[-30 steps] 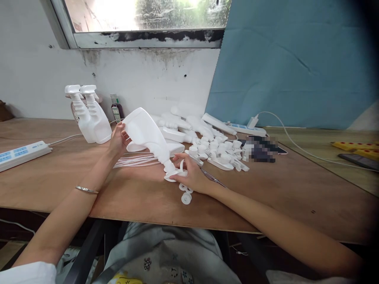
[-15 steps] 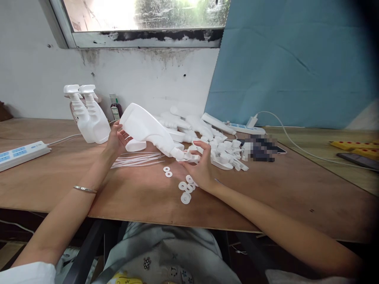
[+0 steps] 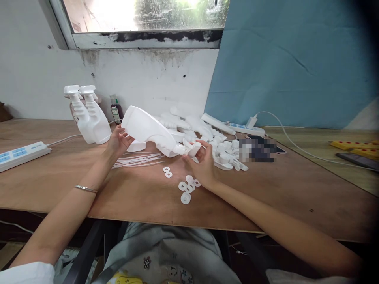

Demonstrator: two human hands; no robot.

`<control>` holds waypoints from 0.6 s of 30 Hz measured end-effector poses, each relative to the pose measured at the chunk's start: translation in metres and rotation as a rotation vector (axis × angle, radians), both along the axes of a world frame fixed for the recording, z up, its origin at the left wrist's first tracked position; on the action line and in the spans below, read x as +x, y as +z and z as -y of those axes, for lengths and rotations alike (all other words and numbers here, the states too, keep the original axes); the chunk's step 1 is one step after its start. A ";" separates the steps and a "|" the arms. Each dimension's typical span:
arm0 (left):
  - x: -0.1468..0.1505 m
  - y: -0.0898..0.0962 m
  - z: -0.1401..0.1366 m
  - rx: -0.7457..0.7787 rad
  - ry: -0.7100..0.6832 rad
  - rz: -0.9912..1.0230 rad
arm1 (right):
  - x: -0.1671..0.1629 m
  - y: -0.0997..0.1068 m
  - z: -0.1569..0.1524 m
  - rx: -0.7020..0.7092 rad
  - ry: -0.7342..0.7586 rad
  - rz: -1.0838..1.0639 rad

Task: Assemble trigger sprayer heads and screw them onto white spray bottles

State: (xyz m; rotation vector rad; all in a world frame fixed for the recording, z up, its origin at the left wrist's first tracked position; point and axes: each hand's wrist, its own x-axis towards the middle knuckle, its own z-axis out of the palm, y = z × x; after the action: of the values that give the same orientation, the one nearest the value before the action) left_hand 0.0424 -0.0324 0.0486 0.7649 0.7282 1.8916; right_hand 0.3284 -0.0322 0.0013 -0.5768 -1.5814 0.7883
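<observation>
Right at the neck of a tilted white bottle (image 3: 145, 127), there was the action: the right hand (image 3: 204, 162) had its grip closed on a white spray head (image 3: 194, 150), pinched between thumb and fingers. Was the head seated on the neck? Impossible to tell from this angle! Over at the other end, the left hand (image 3: 117, 142) had the bottle by its base, fingertips against the bottom edge, so it hung above the table (image 3: 142, 201), base up to the left, neck down to the right.

Just below, two white rings (image 3: 168, 176) lay side by side, and nearer the edge sat a cluster of more rings (image 3: 185, 202), some overlapping. Beneath the bottle, thin white tubes (image 3: 137, 161) ran in a loose bundle. Behind the right hand, what a heap: loose spray heads (image 3: 226, 154), and farther back a pile of white bottles (image 3: 197, 123). Off to the left, two spray bottles (image 3: 99, 127) stood upright, heads on, with a small dark bottle (image 3: 117, 112) near them, close to the wall (image 3: 133, 79).
</observation>
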 end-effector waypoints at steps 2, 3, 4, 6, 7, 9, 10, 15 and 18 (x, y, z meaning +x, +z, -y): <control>0.001 0.000 0.000 -0.008 -0.009 0.008 | 0.000 -0.002 -0.003 -0.037 0.000 -0.032; 0.001 -0.001 0.000 -0.008 -0.011 0.007 | 0.000 -0.002 -0.004 -0.047 -0.002 -0.044; 0.002 -0.001 0.000 -0.006 -0.012 0.007 | 0.000 -0.002 -0.005 -0.051 -0.004 -0.050; 0.002 -0.002 0.000 0.008 -0.011 0.004 | 0.000 -0.002 -0.005 -0.044 -0.015 -0.036; 0.003 -0.002 0.000 0.017 -0.015 0.001 | 0.000 -0.002 -0.004 -0.038 -0.029 -0.015; 0.004 -0.002 0.000 0.035 -0.024 -0.006 | 0.001 -0.001 -0.002 -0.033 -0.074 0.048; 0.004 -0.002 0.001 0.039 -0.029 -0.012 | 0.001 0.000 -0.001 -0.035 -0.096 0.079; 0.004 -0.002 0.002 0.023 -0.040 -0.034 | 0.001 0.001 0.001 -0.032 -0.155 0.144; 0.001 -0.003 0.003 -0.003 -0.051 -0.055 | 0.002 0.000 0.000 0.010 -0.178 0.153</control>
State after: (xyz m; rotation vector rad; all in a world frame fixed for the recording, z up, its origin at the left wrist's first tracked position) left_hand 0.0437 -0.0350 0.0460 0.8288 0.7382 1.8296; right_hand 0.3302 -0.0325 0.0013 -0.7751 -1.6458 0.6139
